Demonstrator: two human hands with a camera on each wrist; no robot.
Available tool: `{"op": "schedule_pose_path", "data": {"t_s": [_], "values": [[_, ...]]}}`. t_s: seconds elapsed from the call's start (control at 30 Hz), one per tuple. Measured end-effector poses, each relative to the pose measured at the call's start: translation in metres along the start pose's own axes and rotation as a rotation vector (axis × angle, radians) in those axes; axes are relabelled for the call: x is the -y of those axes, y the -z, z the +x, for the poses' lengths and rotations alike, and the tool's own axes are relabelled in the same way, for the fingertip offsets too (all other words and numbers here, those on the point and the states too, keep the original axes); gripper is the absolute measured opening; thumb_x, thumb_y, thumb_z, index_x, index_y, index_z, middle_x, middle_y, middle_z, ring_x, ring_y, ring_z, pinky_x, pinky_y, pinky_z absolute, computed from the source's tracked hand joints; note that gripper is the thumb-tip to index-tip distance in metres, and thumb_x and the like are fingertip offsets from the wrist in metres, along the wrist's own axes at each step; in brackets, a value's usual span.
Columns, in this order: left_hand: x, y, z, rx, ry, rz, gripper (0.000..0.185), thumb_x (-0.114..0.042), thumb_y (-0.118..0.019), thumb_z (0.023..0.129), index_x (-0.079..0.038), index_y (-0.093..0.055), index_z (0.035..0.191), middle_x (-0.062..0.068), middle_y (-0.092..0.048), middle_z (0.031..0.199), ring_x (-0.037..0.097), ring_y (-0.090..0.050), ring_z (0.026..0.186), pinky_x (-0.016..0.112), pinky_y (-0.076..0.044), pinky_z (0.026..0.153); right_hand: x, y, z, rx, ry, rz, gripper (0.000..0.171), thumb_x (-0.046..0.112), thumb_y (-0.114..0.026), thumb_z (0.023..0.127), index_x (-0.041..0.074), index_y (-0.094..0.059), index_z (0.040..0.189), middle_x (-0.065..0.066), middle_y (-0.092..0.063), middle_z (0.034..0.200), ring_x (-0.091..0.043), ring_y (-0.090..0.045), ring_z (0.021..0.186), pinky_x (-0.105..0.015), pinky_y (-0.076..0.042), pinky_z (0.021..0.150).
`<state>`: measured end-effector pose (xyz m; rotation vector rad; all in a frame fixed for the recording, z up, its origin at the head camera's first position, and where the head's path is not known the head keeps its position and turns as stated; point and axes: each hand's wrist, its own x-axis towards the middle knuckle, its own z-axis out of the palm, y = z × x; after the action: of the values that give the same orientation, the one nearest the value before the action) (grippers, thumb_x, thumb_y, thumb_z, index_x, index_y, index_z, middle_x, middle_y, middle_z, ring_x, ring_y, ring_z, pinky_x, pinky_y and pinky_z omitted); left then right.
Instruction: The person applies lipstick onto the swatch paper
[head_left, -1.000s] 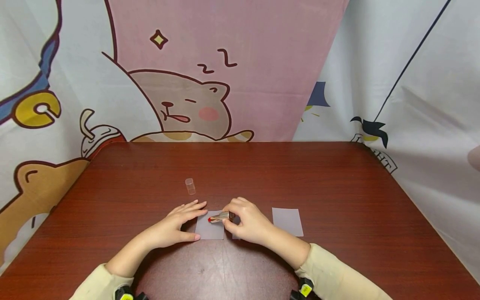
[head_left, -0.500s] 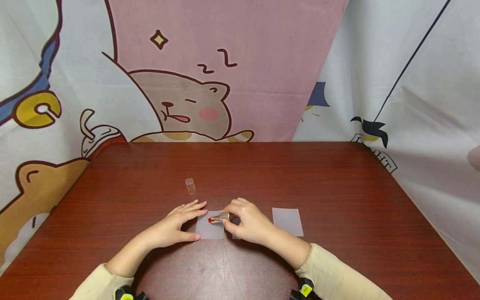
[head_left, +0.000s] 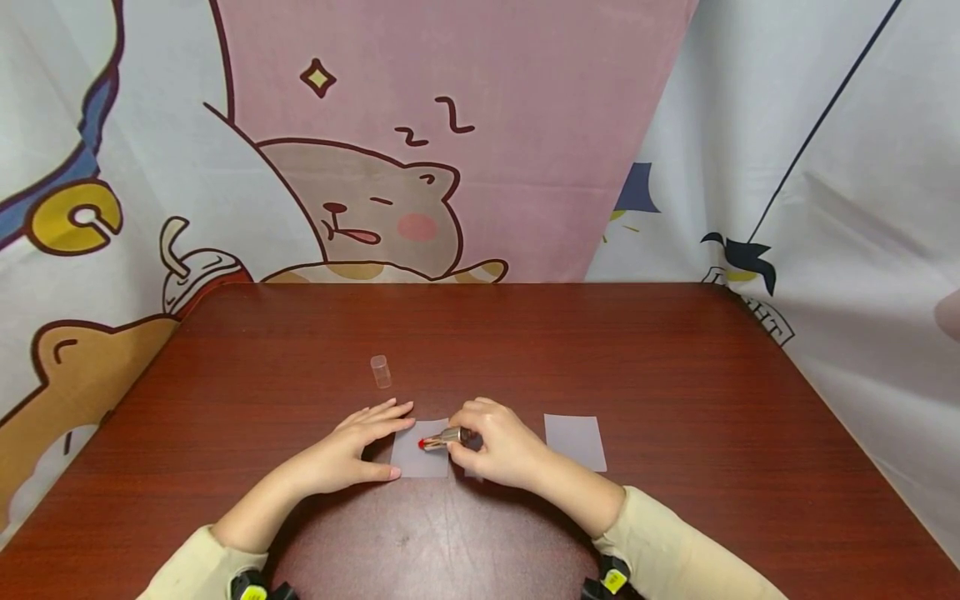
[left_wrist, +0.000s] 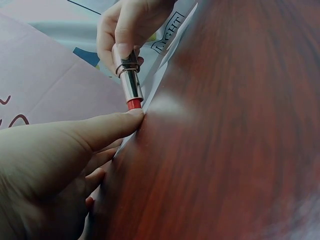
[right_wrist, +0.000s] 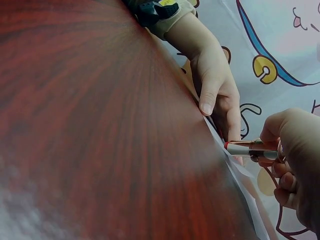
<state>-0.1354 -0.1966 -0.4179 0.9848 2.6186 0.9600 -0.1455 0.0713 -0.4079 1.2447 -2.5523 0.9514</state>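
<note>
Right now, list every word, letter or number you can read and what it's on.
"LIGHT": banner printed on the backdrop, left wrist view.
"z Z": backdrop, above the sleeping bear, head view.
Yellow wristband labels: too small to read.
Lipstick: no readable text.

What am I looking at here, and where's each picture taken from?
There's no machine, just a person working bare-handed. The wide picture is taken from the person's head, looking forward and down; the two tilted close-ups are taken from the left and right wrists. The right hand holds a lipstick, its red tip over a pale sheet. The left hand rests, fingers spread, at that sheet's left edge. Another sheet lies farther right on the brown table; a small clear cylinder is farther back.
</note>
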Motion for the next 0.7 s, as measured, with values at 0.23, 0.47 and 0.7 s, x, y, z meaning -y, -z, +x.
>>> {"op": "schedule_pose_path", "data": {"t_s": [0.23,0.47,0.7], "values": [[-0.0002,0.0002,0.0001,-0.002,0.001,0.002,0.065,-0.028,-0.075,0.083,-0.006,-0.05,0.139,0.01,-0.035,0.151,0.035,-0.021,0.14,0.059,-0.011,0.109,0.0004,0.0008,-0.0017,0.006,0.016,-0.001,0.006,0.013,-0.069,0.079,0.012,-0.067,0.085,0.01,-0.056,0.077,-0.006,-0.048,0.073,-0.019,-0.042,0.063],[0.0006,-0.0001,0.0006,0.004,0.008,0.011,0.066,-0.029,-0.075,0.083,-0.005,-0.049,0.139,0.01,-0.034,0.151,0.035,-0.021,0.14,0.06,-0.011,0.109,0.0001,0.0005,-0.0055,0.01,0.019,0.001,0.005,0.014,-0.068,0.079,0.015,-0.067,0.084,0.013,-0.056,0.077,-0.005,-0.048,0.072,-0.017,-0.041,0.063],[0.0011,-0.0004,0.0003,-0.001,0.002,0.009,0.065,-0.028,-0.075,0.083,-0.004,-0.05,0.138,0.011,-0.035,0.151,0.036,-0.022,0.14,0.06,-0.011,0.109,0.0027,0.0031,-0.0098,0.021,0.017,0.022,0.005,0.013,-0.068,0.079,0.016,-0.067,0.084,0.013,-0.057,0.078,-0.004,-0.047,0.072,-0.017,-0.041,0.061]]}}
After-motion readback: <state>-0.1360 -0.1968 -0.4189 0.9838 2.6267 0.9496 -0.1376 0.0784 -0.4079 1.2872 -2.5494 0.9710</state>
